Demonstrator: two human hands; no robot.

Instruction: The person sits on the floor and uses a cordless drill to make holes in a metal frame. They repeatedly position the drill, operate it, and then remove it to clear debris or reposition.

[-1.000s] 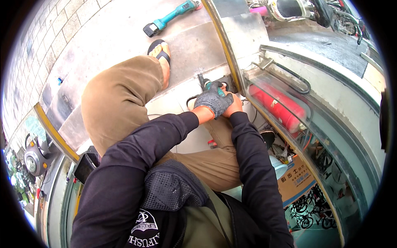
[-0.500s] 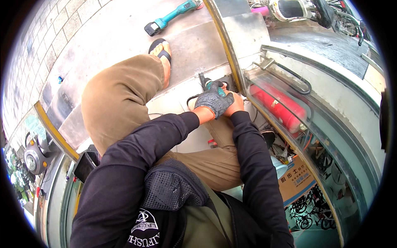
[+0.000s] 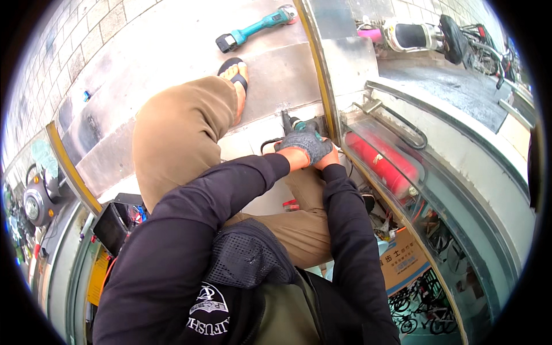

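A teal-and-black power tool is held low in front of me, beside the foot of the yellow-edged metal frame. Its dark front end points away from me and meets the strip where the tiles join the metal step. My left hand, in a grey knitted glove, wraps over the tool's body. Behind and beneath it, my right hand is closed on the tool's rear part; bare skin shows there. The left hand hides most of the right fingers and the grip. A black cable curves beside the tool.
A teal angle grinder lies on the metal step beyond my sandalled foot. To the right, a red cylinder lies behind glass, above a cardboard box. A small red object rests on the tiles, and a black case stands at left.
The view has shifted slightly, so most surroundings sit differently in the picture. Both hands stay on the power tool, with the gloved hand now covering more of it.
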